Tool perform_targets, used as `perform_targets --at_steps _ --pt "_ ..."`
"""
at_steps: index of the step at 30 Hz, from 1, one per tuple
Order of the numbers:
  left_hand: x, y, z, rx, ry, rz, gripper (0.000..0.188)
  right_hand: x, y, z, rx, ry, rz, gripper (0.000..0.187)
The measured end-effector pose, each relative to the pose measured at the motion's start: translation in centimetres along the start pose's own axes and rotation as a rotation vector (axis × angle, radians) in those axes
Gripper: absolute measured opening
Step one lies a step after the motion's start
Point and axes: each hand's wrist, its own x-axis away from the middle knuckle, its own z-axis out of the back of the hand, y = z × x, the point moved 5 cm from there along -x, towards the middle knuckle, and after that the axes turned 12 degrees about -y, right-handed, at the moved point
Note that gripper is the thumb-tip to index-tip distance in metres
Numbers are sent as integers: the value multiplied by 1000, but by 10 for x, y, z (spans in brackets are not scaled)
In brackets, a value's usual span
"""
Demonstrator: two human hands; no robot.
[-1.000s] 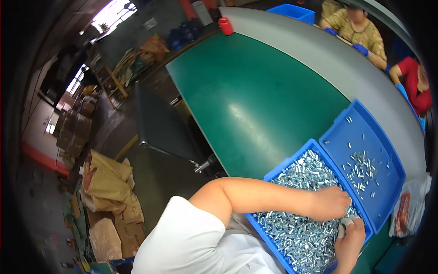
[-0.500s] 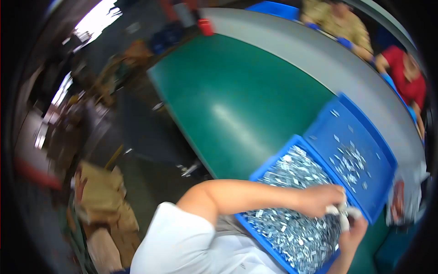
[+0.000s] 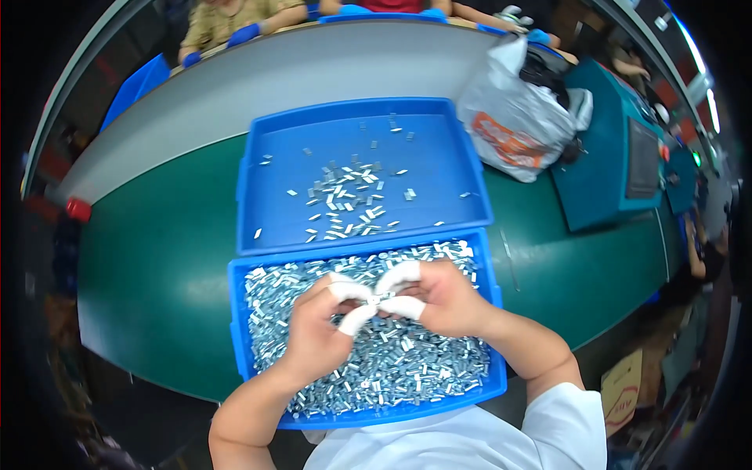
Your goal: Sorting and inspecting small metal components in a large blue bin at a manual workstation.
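Two hands: left hand [image 3: 315, 325] and right hand [image 3: 453, 300] both pinching, fingertips meeting around a small metal pin [image 3: 377, 300]. Could be more than one in there, too tiny to tell.
Finger covers: white finger covers [image 3: 403, 273] on thumb and a finger of each hand, hiding most of the contact.
Pin spot: right between the fingertips, above the heap, not lying on it.
Pin handling: I'd guess light, stiff and hard to break. Shiny rounded sides probably roll or slip, so tbh pinch it mid-length, thumb against finger.
Heap under the hands: a big pile of loose pins [image 3: 415, 364] in the near blue tray [image 3: 237, 321]. Full load is likely heavy, so I'd take that one by its rims.
Far tray: another far blue tray [image 3: 274, 207] just beyond the hands, edge to edge with the near one, thinly scattered pins [image 3: 345, 192] inside.
Bag writing: beyond the right hand and off to its right, a crinkly whitish plastic bag [image 3: 507, 110] with bold orange-red lettering.
Carton print: past the right elbow, a brown cardboard carton [image 3: 623, 380] with reddish print, too skewed to make out.
Tray labels: none I can spot.
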Motion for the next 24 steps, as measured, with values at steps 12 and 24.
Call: perform_targets --at_steps 12,24 --pt "6 -13 3 282 60 11 31 -3 -7 -3 152 -1 67 21" --pt "6 -5 6 112 121 -5 26 -3 -9 0 206 8 97 16"
